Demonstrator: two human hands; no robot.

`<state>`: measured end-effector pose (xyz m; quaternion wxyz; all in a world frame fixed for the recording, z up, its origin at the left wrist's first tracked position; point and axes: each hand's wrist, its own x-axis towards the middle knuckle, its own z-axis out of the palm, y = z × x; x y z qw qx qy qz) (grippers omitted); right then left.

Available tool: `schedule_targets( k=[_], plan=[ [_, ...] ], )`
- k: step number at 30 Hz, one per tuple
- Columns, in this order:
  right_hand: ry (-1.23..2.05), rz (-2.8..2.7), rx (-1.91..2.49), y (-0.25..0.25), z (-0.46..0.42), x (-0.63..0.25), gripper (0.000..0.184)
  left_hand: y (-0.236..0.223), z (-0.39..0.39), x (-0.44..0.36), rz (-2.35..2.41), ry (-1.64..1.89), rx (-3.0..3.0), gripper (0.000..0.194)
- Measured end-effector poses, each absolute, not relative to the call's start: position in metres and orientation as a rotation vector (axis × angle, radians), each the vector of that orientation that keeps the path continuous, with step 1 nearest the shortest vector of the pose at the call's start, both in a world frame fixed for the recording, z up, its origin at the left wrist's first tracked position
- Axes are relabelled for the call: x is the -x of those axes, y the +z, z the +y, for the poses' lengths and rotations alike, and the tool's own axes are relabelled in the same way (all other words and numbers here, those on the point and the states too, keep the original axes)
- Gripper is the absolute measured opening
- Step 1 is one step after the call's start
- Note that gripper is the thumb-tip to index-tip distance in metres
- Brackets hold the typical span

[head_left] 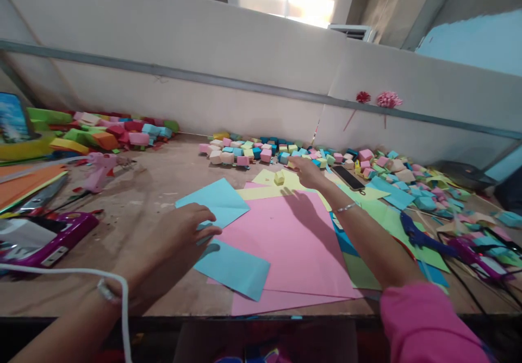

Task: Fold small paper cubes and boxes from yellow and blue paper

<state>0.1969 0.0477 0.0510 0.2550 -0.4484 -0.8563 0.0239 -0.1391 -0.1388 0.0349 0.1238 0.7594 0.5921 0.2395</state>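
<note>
My left hand (pixel 194 226) is open over two light blue paper sheets, its thumb and fingers apart. The upper blue sheet (pixel 222 202) has a crease, and the lower blue sheet (pixel 238 269) overlaps large pink sheets (pixel 285 243). My right hand (pixel 308 173) reaches to the back of the table, beside a row of small folded paper cubes (pixel 265 155). Its fingers stretch leftward, and I see nothing in them. Just left of it, a small yellow paper cube (pixel 279 178) sits on yellow paper (pixel 261 193).
Glue guns, one pink (pixel 100 171) and one dark blue (pixel 424 238), lie at either side. A phone (pixel 347 179) rests near the right-hand pile. Scissors (pixel 47 191), a purple power strip (pixel 67 238) and a white cable (pixel 81 270) are at left. A white partition (pixel 204 53) stands behind.
</note>
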Motion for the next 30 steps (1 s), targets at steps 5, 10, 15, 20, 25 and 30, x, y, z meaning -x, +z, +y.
schedule_targets(
  k=[5, 10, 15, 20, 25, 30],
  plan=[
    [0.224, -2.420, 1.184, 0.046, 0.089, -0.166, 0.068, 0.045, -0.120, 0.110, 1.713, 0.647, -2.321, 0.031],
    [0.409, -2.373, 1.097, 0.029, 0.088, -0.166, 0.060, 0.037, -0.103, 0.073, 1.505, 0.956, -1.534, 0.029],
    [0.558, -2.236, 0.947, 0.027, 0.050, -0.153, 0.060, 0.027, -0.084, 0.047, 1.078, 0.922, -0.643, 0.046],
    [1.063, -1.938, 0.747, 0.020, -0.003, -0.124, 0.054, 0.015, -0.069, 0.040, 0.674, 1.071, -0.414, 0.025],
    [0.999, -2.054, 0.809, 0.016, -0.022, -0.114, 0.051, 0.000, -0.067, 0.042, 0.651, 1.196, -0.383, 0.013],
    [0.681, -2.196, 0.765, 0.018, -0.029, -0.110, 0.047, -0.002, -0.067, 0.043, 0.638, 1.271, -0.362, 0.014]
  ],
)
